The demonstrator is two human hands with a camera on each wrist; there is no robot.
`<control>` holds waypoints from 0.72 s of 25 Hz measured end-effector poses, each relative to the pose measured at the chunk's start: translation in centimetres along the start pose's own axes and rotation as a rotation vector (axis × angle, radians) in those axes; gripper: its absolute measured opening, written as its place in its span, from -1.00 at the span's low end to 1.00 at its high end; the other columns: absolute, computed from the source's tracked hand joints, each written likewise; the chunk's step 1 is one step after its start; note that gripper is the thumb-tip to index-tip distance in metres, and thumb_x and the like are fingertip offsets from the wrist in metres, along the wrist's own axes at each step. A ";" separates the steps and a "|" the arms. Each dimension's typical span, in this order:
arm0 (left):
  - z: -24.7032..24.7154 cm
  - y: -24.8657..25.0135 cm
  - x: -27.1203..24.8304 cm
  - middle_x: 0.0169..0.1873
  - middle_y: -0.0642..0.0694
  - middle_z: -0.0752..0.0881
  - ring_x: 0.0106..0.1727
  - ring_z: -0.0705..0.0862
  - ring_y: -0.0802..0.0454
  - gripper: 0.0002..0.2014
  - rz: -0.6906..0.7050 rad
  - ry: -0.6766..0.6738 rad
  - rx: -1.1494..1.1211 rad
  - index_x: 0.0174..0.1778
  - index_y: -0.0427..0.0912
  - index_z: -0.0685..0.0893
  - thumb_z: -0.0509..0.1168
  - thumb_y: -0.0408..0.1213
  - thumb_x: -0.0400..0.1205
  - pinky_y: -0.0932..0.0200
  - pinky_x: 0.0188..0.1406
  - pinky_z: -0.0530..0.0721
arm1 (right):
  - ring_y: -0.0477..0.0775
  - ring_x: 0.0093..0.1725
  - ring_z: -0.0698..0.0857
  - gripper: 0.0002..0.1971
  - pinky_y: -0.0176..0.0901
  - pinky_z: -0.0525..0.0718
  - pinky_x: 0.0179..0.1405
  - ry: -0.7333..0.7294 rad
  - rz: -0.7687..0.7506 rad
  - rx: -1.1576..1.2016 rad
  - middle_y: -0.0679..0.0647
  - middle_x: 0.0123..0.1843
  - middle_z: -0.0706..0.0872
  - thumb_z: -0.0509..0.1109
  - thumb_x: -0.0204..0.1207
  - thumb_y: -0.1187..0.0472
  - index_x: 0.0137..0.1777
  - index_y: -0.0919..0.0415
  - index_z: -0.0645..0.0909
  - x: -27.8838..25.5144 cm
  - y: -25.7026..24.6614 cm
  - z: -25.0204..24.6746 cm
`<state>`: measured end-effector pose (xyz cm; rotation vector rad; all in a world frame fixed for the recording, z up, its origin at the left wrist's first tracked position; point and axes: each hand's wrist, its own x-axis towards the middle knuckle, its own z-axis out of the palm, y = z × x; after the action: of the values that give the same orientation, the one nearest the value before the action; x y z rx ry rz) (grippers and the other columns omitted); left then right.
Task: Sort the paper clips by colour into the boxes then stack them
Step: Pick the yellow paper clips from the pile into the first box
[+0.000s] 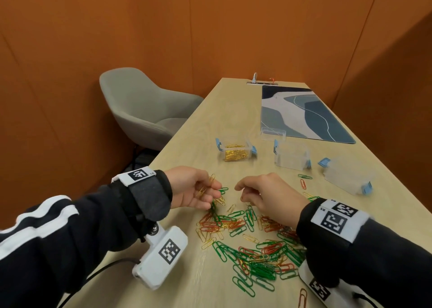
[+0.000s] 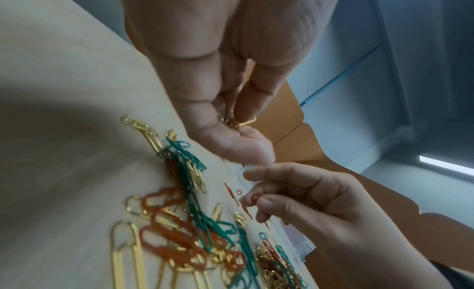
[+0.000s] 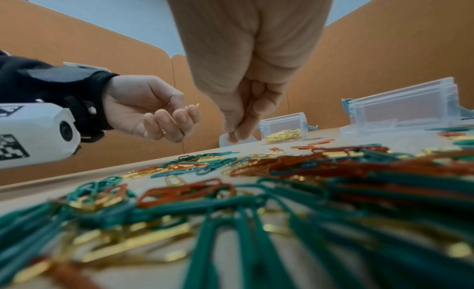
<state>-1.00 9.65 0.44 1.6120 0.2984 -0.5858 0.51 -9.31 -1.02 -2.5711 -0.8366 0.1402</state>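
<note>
Under both hands: wooden table [image 1: 191, 141], running away toward orange partition walls. Past left hand, off table's edge: grey chair [image 1: 145, 106]. Far ahead of right hand: blue patterned mat [image 1: 304, 113] flat on table. Below and between both wrists: mixed pile of paper clips [image 1: 252, 240], green, red, gold, tangled, spreading back under right wrist. Ahead of right hand, well apart from it: two clear boxes with blue latches, nearer empty box [image 1: 292, 158] and outer empty box [image 1: 348, 176], nothing visible inside either; loose clear lid [image 1: 273, 133] just behind nearer one. Ahead, between the two hands: box with gold clips [image 1: 236, 151], open, gold clips only. Just beyond right hand: a few stray clips, one red, one green. Left hand [image 1: 191, 188]: palm up, fingers curled round small bunch of gold clips [image 1: 205, 187], thumb pinching them, held just above pile's far edge. Right hand [image 1: 268, 195]: fingers curled down above pile, close to left fingertips; left wrist view hints at red between fingertips, blurred, cannot tell if anything held.
</note>
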 end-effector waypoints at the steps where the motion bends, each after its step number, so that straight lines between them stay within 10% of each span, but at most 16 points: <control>1: 0.0 0.0 -0.1 -0.53 -0.10 0.69 -0.60 0.61 0.11 -0.71 -0.001 -0.004 -0.032 -0.17 -0.29 0.62 -0.01 -0.39 0.69 0.32 -0.61 0.65 | -0.27 -0.23 0.60 -0.69 -0.63 0.47 -0.19 0.008 -0.012 0.011 0.07 0.06 0.78 0.18 0.63 0.36 0.31 0.19 0.59 0.0 -0.1 0.0; 6: -0.3 0.4 0.2 -0.61 0.01 0.36 -0.65 0.30 0.13 -0.61 0.016 0.176 0.047 -0.45 -0.13 0.42 0.06 -0.11 0.71 0.36 -0.68 0.30 | 0.07 0.18 0.58 -0.65 -0.25 0.51 0.17 0.041 0.105 -0.091 0.10 0.23 0.56 0.13 0.60 0.41 0.29 0.17 0.59 0.0 0.3 0.3; 10: -1.5 0.1 1.4 -0.11 -0.03 0.69 -0.17 0.56 0.09 -0.73 0.194 0.473 0.886 -0.12 -0.12 0.74 0.18 -0.10 0.68 0.21 -0.07 0.52 | 0.14 0.22 0.54 -0.68 -0.14 0.46 0.18 -0.006 0.205 -0.156 0.12 0.19 0.52 0.06 0.63 0.33 0.19 0.21 0.61 -0.1 0.9 0.1; 14: -2.0 0.0 1.6 0.29 0.00 0.61 0.24 0.56 0.04 -0.64 0.174 0.336 1.192 0.31 0.08 0.64 0.37 -0.10 0.56 0.23 0.17 0.46 | 0.09 0.21 0.55 -0.77 -0.21 0.45 0.10 -0.052 0.170 -0.240 0.07 0.17 0.55 0.21 0.63 0.19 0.19 0.11 0.63 -0.4 0.7 0.1; 18: -2.1 0.2 1.8 0.26 0.00 0.63 0.19 0.56 0.04 -0.66 0.203 0.282 1.327 0.28 0.14 0.67 0.37 -0.12 0.56 0.31 0.01 0.42 | 0.11 0.21 0.58 -0.80 -0.22 0.47 0.08 -0.116 0.212 -0.249 0.09 0.23 0.58 0.28 0.60 0.29 0.14 0.15 0.67 0.2 0.7 -0.3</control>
<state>0.99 11.38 -0.21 2.9706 -0.1156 -0.3812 1.08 -9.78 -1.07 -2.9082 -0.6540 0.2658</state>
